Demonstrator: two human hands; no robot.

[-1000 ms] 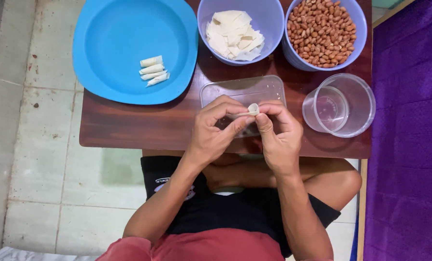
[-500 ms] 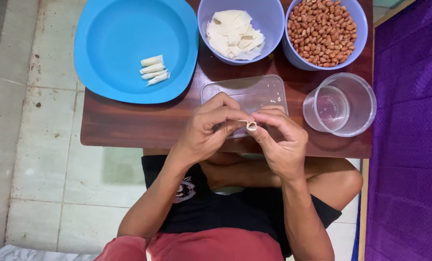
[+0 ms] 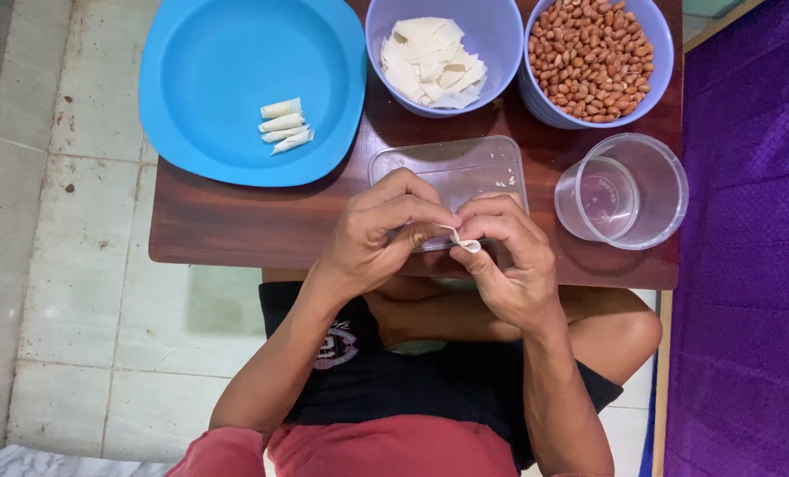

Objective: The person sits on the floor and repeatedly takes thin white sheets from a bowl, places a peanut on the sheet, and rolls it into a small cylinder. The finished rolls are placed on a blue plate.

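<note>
Left hand [image 3: 381, 231] and right hand [image 3: 509, 261] met at the near edge of the wooden table [image 3: 235, 221], fingertips of both pinched shut on a small pale wrapper strip [image 3: 463, 240], partly rolled, held just above a clear rectangular tray [image 3: 452, 168]. Tray contents too faint to tell. Far left: blue plate [image 3: 209, 53] held four rolled white pieces [image 3: 285, 125]. Far centre: purple bowl [image 3: 385, 35] of flat white wrappers [image 3: 431, 62]. Far right: second purple bowl [image 3: 659, 62] full of peanuts [image 3: 593, 55]. Right of the tray: clear round tub [image 3: 659, 190]
</note>
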